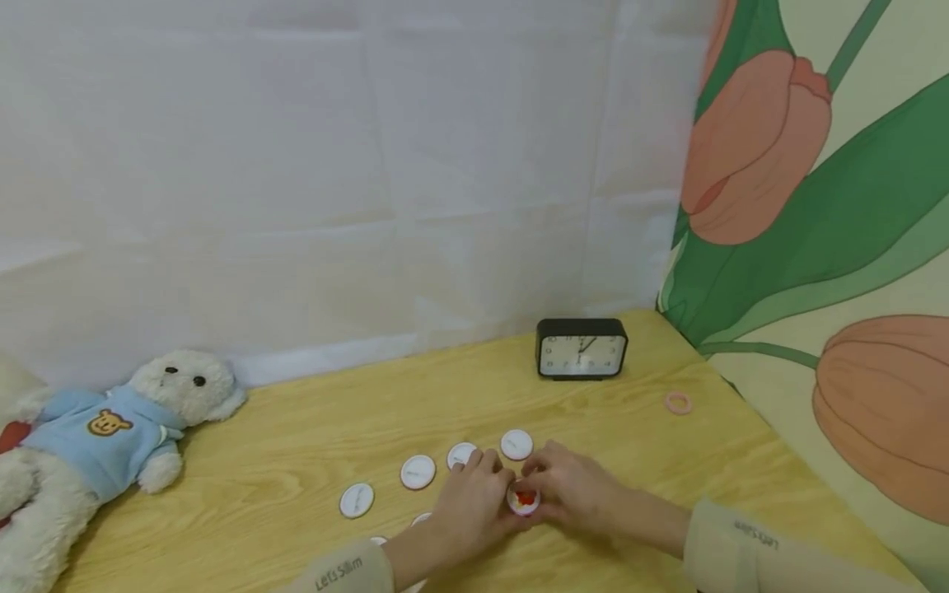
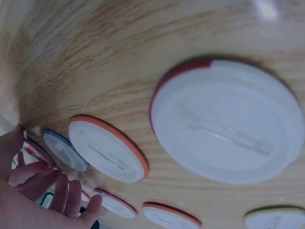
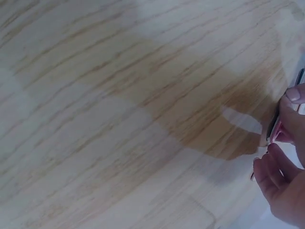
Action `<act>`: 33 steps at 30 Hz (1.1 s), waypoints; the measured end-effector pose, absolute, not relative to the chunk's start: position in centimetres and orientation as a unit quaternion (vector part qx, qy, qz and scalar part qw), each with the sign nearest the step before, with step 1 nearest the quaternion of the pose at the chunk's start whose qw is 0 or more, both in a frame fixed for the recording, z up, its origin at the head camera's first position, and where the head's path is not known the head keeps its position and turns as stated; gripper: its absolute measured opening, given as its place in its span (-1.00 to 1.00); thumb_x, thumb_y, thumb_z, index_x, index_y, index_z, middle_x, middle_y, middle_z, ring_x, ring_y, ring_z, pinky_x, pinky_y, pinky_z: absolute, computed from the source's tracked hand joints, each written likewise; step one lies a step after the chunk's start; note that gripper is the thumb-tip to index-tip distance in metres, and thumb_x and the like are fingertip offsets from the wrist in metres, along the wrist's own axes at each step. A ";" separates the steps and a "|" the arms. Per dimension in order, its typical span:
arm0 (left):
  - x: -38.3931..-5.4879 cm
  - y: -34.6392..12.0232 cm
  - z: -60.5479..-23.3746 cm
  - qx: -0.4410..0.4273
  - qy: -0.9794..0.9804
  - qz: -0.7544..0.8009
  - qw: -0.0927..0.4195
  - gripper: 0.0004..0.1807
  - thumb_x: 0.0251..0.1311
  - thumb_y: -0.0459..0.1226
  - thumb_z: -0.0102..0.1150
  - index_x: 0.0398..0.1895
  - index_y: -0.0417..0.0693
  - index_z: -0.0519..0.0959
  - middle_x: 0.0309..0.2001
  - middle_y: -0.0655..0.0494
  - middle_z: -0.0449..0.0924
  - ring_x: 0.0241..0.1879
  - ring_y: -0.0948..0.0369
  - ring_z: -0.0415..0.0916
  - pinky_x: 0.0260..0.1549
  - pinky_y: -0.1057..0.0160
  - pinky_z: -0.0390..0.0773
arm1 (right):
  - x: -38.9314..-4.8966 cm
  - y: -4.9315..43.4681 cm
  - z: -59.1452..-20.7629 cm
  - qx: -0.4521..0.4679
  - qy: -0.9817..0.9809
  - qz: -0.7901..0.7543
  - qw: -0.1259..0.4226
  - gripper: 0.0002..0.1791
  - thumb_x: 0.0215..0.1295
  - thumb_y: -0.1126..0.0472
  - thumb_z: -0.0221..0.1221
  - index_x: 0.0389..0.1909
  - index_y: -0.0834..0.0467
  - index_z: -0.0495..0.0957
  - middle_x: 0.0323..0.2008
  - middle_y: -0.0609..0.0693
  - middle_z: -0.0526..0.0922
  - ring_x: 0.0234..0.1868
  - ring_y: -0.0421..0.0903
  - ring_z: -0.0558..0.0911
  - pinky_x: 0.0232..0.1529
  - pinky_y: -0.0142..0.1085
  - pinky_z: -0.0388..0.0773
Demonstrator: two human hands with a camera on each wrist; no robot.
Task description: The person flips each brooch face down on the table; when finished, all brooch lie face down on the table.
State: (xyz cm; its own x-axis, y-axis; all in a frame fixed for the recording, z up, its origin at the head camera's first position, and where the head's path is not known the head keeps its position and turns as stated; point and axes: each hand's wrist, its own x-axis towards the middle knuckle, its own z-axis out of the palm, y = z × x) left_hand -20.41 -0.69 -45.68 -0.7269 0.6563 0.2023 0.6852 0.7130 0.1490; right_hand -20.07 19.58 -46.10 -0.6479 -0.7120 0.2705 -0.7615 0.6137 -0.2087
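Observation:
Both hands meet at a round pin badge (image 1: 524, 499) with a pink rim and a red-and-pale picture. My left hand (image 1: 474, 504) pinches its left side, and my right hand (image 1: 577, 487) grips it from the right. Fingers cover part of the badge. Around the hands, several badges lie with white, pinned backs up, such as a badge (image 1: 516, 445) just beyond the fingers. The left wrist view shows a crimson-rimmed badge (image 2: 228, 124), an orange-rimmed badge (image 2: 107, 149) and a blue-rimmed badge (image 2: 65, 150) on the wood.
A black alarm clock (image 1: 582, 349) stands at the back of the wooden table (image 1: 296, 445). To its right lies a small pink ring (image 1: 678, 403). A white teddy bear in a blue top (image 1: 104, 436) lies at the left. White cloth (image 1: 334, 165) hangs behind the table.

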 end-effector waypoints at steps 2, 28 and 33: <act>-20.4 -0.6 -45.7 -0.361 -0.922 -0.124 0.064 -0.54 -0.09 0.17 0.43 -0.32 0.03 0.65 -0.33 0.16 0.45 -0.27 0.16 0.38 -0.40 0.16 0.46 | -20.0 19.6 -46.2 0.404 -0.896 0.166 0.079 -0.63 0.05 -0.02 0.41 -0.15 0.07 0.70 -0.15 -0.05 0.60 -0.13 -0.18 0.50 -0.17 -0.40 0.54; -21.4 -1.0 -45.1 -0.406 -0.890 -0.196 0.066 -0.62 0.01 -0.12 0.45 -0.14 -0.09 0.63 -0.28 0.15 0.62 -0.19 0.11 0.51 -0.14 -0.02 0.46 | -21.2 19.9 -44.8 0.359 -0.916 0.170 0.058 -0.51 0.01 -0.13 0.44 -0.13 0.08 0.61 -0.19 -0.13 0.53 -0.13 -0.22 0.48 -0.12 -0.37 0.54; -22.5 -1.4 -42.5 -0.413 -0.877 -0.246 0.020 -0.60 0.08 -0.35 0.41 -0.01 -0.32 0.58 -0.22 -0.01 0.69 -0.23 0.16 0.62 -0.28 0.26 0.64 | -22.3 20.0 -43.1 0.373 -0.903 0.198 0.079 -0.54 0.06 -0.02 0.44 -0.07 0.12 0.60 -0.18 -0.10 0.53 -0.13 -0.16 0.55 -0.12 -0.35 0.58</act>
